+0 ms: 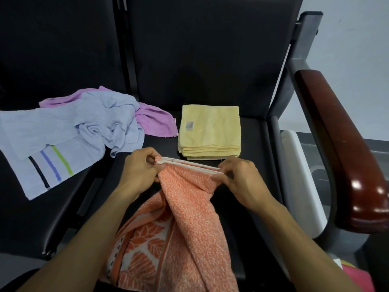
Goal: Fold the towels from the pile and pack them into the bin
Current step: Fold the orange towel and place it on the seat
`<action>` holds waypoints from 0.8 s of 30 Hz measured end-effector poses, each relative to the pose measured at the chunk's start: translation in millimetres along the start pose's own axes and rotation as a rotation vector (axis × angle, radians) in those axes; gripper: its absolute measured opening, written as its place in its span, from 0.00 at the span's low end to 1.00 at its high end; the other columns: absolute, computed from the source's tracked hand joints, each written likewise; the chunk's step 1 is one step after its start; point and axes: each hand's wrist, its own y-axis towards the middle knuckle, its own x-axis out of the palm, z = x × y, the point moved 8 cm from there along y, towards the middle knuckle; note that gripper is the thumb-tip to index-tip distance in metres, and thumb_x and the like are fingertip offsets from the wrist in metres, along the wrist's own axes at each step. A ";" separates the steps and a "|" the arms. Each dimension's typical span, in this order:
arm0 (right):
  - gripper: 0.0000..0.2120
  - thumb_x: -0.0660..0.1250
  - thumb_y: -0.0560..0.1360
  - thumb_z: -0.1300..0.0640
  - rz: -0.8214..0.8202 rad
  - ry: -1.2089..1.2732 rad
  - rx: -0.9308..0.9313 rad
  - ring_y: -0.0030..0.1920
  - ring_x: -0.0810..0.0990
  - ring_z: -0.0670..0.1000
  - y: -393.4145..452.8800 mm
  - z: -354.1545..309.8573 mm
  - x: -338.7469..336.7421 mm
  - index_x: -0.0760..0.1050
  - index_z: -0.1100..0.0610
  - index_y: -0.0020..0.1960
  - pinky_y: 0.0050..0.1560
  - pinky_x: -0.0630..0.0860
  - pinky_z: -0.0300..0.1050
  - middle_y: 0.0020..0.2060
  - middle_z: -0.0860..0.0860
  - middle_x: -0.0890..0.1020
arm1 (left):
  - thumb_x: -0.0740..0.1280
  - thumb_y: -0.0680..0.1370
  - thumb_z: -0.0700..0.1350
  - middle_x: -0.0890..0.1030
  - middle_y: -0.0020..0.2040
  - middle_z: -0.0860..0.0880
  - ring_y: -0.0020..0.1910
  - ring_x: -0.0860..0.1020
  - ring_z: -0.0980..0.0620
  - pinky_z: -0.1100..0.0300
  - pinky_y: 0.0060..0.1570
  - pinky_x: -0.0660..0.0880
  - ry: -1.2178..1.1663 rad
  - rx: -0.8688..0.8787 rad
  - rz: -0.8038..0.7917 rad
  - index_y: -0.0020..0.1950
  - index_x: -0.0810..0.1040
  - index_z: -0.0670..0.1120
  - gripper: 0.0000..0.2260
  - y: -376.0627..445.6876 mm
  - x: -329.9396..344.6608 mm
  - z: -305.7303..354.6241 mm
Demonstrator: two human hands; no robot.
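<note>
Head view over a row of black padded seats [210, 60], whose far backrests are cut off at the top edge; the near seat pan serves as the working surface, bounded at right by a grey metal frame and a glossy dark-red wooden armrest [345, 148]. A white moulded object [299, 178] stands between frame and seat, only partly visible, so what it is cannot be told. A crumpled pale-blue towel with black, blue and green stripes [63, 133] spreads across the left seat, running off the left edge and covering most of a lilac terry towel [153, 121] beneath it; together these form the unfolded pile. The orange-and-white leaf-patterned towel [185, 218] hangs from both hands toward the lower edge, where its bottom is cut off. A folded pale-yellow square towel [210, 129] lies flat on the near seat, just beyond the hands, with a thin white layer showing under its front edge. The left hand [139, 169] and right hand [242, 178] each have fingers curled, pinching the doubled white hem of the orange towel at its two ends, stretching it taut between them. Bare black seat remains between the yellow towel and the pile.
</note>
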 end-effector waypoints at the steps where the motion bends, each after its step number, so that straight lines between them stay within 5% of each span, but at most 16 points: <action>1: 0.09 0.74 0.75 0.50 0.026 0.051 0.001 0.40 0.79 0.42 0.3 0.2 -3.3 0.82 0.52 0.38 0.40 0.72 0.33 0.41 0.42 0.81 | 0.73 0.75 0.33 0.81 0.37 0.44 0.34 0.79 0.52 0.59 0.33 0.80 -0.023 -0.011 -0.005 0.41 0.80 0.43 0.06 0.1 0.9 -0.3; 6: 0.07 0.77 0.72 0.54 0.123 0.198 0.066 0.36 0.81 0.42 -1.6 2.7 -12.6 0.83 0.51 0.36 0.36 0.74 0.33 0.34 0.43 0.83 | 0.73 0.75 0.33 0.82 0.40 0.43 0.37 0.81 0.51 0.58 0.35 0.81 -0.080 -0.049 -0.020 0.43 0.81 0.42 0.05 1.5 3.8 -1.9; 12: 0.08 0.76 0.73 0.50 0.073 -0.018 0.070 0.37 0.78 0.44 -2.9 7.5 -2.8 0.80 0.53 0.41 0.37 0.75 0.42 0.37 0.44 0.79 | 0.73 0.75 0.33 0.81 0.40 0.44 0.37 0.81 0.51 0.59 0.35 0.80 -0.096 -0.058 -0.017 0.42 0.81 0.43 0.06 2.0 4.0 -5.3; 17: 0.07 0.73 0.76 0.57 0.137 0.176 -0.010 0.37 0.81 0.43 -2.4 -0.9 -9.9 0.81 0.54 0.39 0.38 0.74 0.33 0.36 0.45 0.83 | 0.73 0.75 0.34 0.81 0.41 0.44 0.39 0.81 0.50 0.58 0.35 0.80 -0.129 -0.079 0.000 0.42 0.81 0.44 0.06 4.8 0.4 -10.4; 21: 0.03 0.73 0.76 0.60 0.204 0.277 0.005 0.36 0.80 0.46 -2.5 0.3 -11.3 0.82 0.55 0.43 0.38 0.77 0.40 0.35 0.46 0.82 | 0.73 0.76 0.34 0.81 0.40 0.44 0.38 0.81 0.50 0.60 0.35 0.79 -0.159 -0.082 -0.005 0.42 0.81 0.44 0.06 6.0 0.2 -11.3; 24: 0.10 0.74 0.74 0.65 0.235 0.436 0.053 0.35 0.79 0.48 -1.3 5.6 -11.7 0.82 0.52 0.52 0.38 0.76 0.36 0.33 0.47 0.79 | 0.73 0.75 0.34 0.80 0.39 0.45 0.38 0.81 0.50 0.59 0.35 0.80 -0.184 -0.082 -0.003 0.42 0.81 0.43 0.06 6.6 0.5 -10.6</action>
